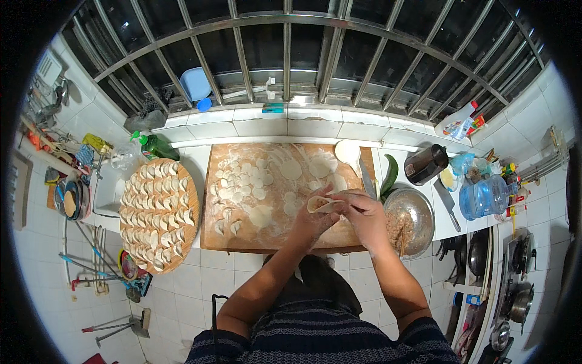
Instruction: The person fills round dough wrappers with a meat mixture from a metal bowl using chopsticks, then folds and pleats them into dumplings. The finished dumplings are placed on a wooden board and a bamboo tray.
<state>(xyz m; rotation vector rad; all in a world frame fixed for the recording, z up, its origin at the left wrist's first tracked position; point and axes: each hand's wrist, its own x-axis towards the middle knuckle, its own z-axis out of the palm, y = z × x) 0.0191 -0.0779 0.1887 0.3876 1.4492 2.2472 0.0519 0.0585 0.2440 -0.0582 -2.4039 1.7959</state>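
Note:
My left hand [313, 223] and my right hand [366, 211] together hold a dumpling wrapper [319, 204] folded partway round some filling, above the right part of a floured wooden board [282, 232]. Small dough pieces [245, 179], larger rolled wrappers [261, 216] and several folded dumplings [235, 227] lie on the board. To the left, a round wooden tray [193, 200] bears rows of folded dumplings. At the right, a metal bowl [423, 204] holds minced filling [400, 225] with chopsticks [403, 243] in it.
Behind my right hand, a white ladle-shaped utensil [348, 152] and a knife [367, 179] lie on the board. Farther right are a green vegetable [390, 173], a dark jug [425, 164], a cleaver [445, 204] and a blue plastic bottle [484, 196]. A sink [105, 193] lies left of the tray.

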